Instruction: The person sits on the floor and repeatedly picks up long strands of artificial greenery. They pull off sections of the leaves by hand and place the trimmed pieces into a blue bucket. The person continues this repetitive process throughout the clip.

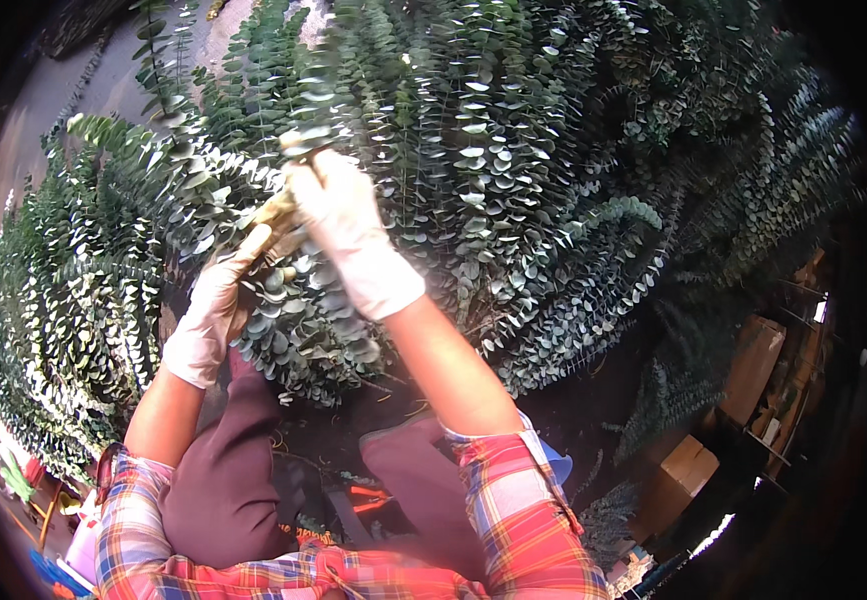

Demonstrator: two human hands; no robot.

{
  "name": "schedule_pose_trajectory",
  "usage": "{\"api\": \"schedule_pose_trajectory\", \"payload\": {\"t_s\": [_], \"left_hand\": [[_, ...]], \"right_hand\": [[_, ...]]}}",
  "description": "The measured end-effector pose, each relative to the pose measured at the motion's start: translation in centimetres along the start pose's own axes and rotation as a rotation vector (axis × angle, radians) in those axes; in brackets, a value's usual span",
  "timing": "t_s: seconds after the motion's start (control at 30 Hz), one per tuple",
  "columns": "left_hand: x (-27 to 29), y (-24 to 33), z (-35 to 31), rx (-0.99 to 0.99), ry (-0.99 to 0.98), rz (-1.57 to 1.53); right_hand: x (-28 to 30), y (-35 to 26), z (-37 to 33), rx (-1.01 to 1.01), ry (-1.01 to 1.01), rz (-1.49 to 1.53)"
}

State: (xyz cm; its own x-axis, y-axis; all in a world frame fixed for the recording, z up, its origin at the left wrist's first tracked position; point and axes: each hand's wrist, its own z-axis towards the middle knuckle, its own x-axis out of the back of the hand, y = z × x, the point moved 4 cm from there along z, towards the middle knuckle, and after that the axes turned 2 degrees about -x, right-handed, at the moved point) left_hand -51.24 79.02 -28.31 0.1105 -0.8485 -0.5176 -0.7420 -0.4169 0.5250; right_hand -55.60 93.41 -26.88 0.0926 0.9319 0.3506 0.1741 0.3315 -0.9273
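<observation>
Both my hands wear pale, thin gloves and meet over a mass of silver-green eucalyptus branches (473,180). My left hand (215,305) closes round the stems of a small eucalyptus bunch (298,335), its thumb pointing up along them. Just above and to the right, my right hand (338,205) is curled in a fist at the upper part of that bunch, gripping a eucalyptus stem. Motion smears the leaves beside the right fist. Its fingertips and the stem ends are partly hidden.
Another eucalyptus heap (83,300) stands at the left, and darker branches (733,130) spread to the right. Cardboard boxes (688,468) lie at the lower right. Between my knees is a tool with orange handles (368,497). Grey ground (103,85) shows at the far left.
</observation>
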Motion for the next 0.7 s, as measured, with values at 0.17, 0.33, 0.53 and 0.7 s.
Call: {"api": "schedule_pose_trajectory", "payload": {"t_s": [0.17,0.33,0.53,0.7], "left_hand": [[1.7,-1.5,-0.7,0.098,0.083,-0.009],[0.3,-1.1,-0.5,0.018,-0.213,-0.002],[0.4,-2.0,0.1,0.144,-0.217,0.023],[-0.4,-3.5,1.1,0.212,-0.232,-0.116]], "right_hand": [[-2.0,-1.7,-2.7,0.459,0.106,-0.422],[11.1,2.4,-1.0,0.406,0.539,-0.526],[14.6,8.8,-4.0,-0.375,0.374,-0.689],[3.7,8.1,-6.4,-0.183,0.201,-0.652]]}}
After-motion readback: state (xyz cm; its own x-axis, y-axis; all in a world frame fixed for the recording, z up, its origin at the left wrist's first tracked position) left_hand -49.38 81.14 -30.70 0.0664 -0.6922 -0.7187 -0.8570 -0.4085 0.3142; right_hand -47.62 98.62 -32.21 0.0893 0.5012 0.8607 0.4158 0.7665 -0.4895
